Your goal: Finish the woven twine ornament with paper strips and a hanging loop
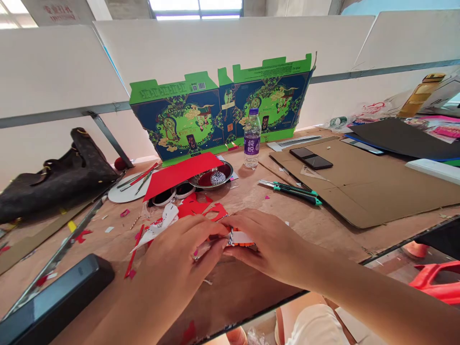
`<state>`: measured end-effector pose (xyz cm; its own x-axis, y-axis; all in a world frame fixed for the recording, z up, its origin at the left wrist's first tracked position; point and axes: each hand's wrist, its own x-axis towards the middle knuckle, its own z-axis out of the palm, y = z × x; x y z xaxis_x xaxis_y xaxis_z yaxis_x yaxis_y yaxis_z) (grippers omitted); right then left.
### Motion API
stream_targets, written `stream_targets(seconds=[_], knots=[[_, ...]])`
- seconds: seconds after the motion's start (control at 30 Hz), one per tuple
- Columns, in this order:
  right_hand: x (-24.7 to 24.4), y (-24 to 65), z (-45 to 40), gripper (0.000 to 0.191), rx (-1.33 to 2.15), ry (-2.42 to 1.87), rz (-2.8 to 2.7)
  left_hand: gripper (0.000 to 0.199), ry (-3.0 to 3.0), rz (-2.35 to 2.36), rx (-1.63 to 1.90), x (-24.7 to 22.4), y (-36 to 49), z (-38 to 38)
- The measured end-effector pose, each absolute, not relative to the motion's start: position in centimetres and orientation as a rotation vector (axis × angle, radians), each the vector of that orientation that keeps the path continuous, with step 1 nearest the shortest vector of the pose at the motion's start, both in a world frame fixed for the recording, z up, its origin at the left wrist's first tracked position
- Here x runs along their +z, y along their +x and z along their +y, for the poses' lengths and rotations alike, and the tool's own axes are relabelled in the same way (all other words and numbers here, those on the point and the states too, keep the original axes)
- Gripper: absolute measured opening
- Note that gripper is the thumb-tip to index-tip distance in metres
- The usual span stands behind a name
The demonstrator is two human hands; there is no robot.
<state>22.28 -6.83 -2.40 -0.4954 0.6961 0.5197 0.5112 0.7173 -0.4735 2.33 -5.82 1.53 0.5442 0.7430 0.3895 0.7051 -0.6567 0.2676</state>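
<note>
Near the table's front edge, a small white and orange piece (242, 237) with a dark patterned end sits between my two hands. My right hand (264, 237) is wrapped round it, fingers curled over the top and thumb below. My left hand (196, 244) meets it from the left, with thumb and forefinger pinched at its patterned end. Just beyond my left hand lie red paper scraps (194, 205) and a crumpled white scrap (168, 215). Part of the small piece is hidden by my fingers.
A bottle (252, 139) stands before a green and blue carton (179, 122). Red card (183, 175) partly covers a metal bowl (230, 176). Cutters (293, 191) lie beside brown cardboard (359, 191) bearing a phone (311, 158). A dark bag (61, 177) and black case (57, 297) are left.
</note>
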Motion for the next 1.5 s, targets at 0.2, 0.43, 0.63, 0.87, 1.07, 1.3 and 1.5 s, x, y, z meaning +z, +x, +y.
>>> stream_targets(seconds=[0.2,0.43,0.63,0.87,1.07,1.3,1.5], knots=[[-2.5,22.5,-6.7,0.028,0.386,-0.869,-2.208,0.010,2.880,0.860,0.755,1.7,2.1,-5.2],[-2.9,22.9,-6.7,0.032,0.372,-0.840,-2.233,0.014,2.863,0.747,0.693,2.1,1.4,-4.8],[-2.2,23.5,-7.6,0.038,0.340,-0.782,-2.101,0.007,2.733,1.059,0.749,2.0,1.8,-4.9],[-0.9,23.2,-8.6,0.013,0.036,-0.898,-2.106,0.010,2.677,1.137,0.738,1.8,2.0,-4.8],[-0.2,23.0,-9.0,0.020,-0.128,-0.939,-2.292,0.012,2.663,1.049,0.700,1.7,2.3,-4.8],[-0.6,22.4,-8.0,0.014,-0.127,-1.011,-2.265,0.014,2.840,1.138,1.037,1.1,2.7,-5.4],[-0.9,22.6,-7.4,0.007,0.000,-1.043,-2.169,0.006,3.052,1.168,1.030,0.5,3.7,-6.1]])
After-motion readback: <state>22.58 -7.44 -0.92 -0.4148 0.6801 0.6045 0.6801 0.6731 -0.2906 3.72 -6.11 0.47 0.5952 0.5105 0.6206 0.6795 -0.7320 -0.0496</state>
